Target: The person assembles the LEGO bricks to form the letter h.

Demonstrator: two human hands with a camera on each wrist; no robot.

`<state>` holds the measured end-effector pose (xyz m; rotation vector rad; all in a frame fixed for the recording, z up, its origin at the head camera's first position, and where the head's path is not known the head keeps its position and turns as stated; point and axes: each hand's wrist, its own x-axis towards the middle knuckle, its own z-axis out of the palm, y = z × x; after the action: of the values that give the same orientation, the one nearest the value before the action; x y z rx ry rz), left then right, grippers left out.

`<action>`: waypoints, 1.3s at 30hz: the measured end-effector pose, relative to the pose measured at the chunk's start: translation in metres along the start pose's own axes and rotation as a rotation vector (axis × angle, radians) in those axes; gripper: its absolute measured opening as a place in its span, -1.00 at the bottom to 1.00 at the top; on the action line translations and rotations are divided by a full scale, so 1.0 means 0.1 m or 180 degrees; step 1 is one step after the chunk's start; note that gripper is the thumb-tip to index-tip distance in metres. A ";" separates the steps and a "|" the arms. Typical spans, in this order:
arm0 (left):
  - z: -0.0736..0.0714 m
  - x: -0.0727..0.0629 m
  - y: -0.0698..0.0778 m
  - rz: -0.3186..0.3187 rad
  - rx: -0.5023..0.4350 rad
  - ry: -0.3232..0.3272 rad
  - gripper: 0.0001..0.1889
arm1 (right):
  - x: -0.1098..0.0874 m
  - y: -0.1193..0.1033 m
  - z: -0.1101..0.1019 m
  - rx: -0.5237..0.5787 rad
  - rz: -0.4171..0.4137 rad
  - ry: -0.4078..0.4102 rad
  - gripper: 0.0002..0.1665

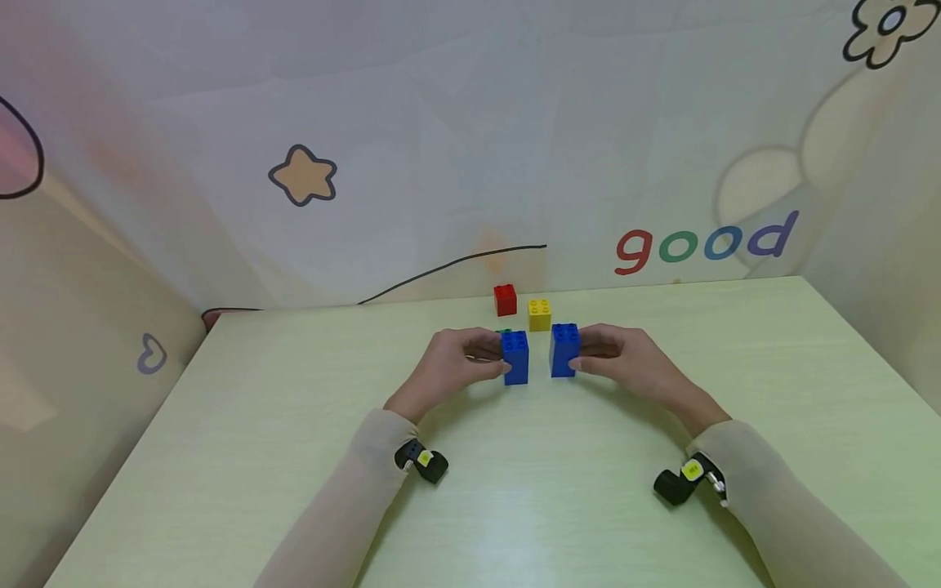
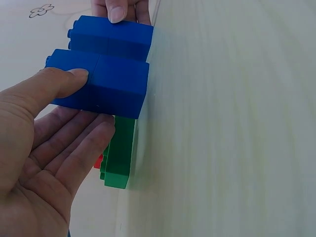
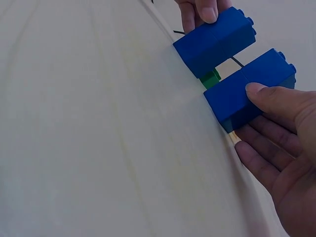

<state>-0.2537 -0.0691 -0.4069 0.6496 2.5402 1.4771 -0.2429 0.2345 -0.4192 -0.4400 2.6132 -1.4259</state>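
My left hand [image 1: 457, 359] pinches a tall blue toy-brick stack [image 1: 517, 364] between thumb and fingers. A seam across the side in the left wrist view shows two bricks joined, studs on top. Facing it across a narrow gap, a matching blue stack [image 1: 564, 351] is pinched by my right hand [image 1: 631, 357], the thumb [image 3: 269, 98] lying on its near side. Both stacks stand upright, low over the tabletop. A green brick [image 2: 120, 160] is mostly hidden behind the left stack in the head view.
Behind the hands, a red brick [image 1: 505, 300] and a yellow brick [image 1: 540, 316] stand on the pale table [image 1: 507, 506]. A printed cloth backdrop [image 1: 456, 147] rises along the table's far edge. Small black cameras are strapped to both wrists.
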 end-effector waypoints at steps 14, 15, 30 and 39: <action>0.00 0.00 0.01 -0.0022 0.0025 -0.0006 -0.59 | 0.00 -0.08 0.07 0.0019 -0.0048 -0.0119 -0.37; 0.00 0.00 0.01 -0.0014 0.0024 -0.0007 -0.59 | 0.00 -0.08 0.08 0.0020 -0.0054 -0.0128 -0.37; 0.00 0.00 0.01 0.0027 -0.0029 -0.0005 -0.60 | 0.01 -0.10 0.13 0.0107 -0.0039 -0.0098 -0.38; 0.00 -0.01 0.00 -0.0007 0.0024 0.0015 -0.59 | 0.02 -0.08 0.16 0.0087 -0.0004 -0.0102 -0.35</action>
<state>-0.2533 -0.0694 -0.4066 0.6450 2.5502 1.4709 -0.2397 0.2169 -0.4206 -0.4573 2.5659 -1.4407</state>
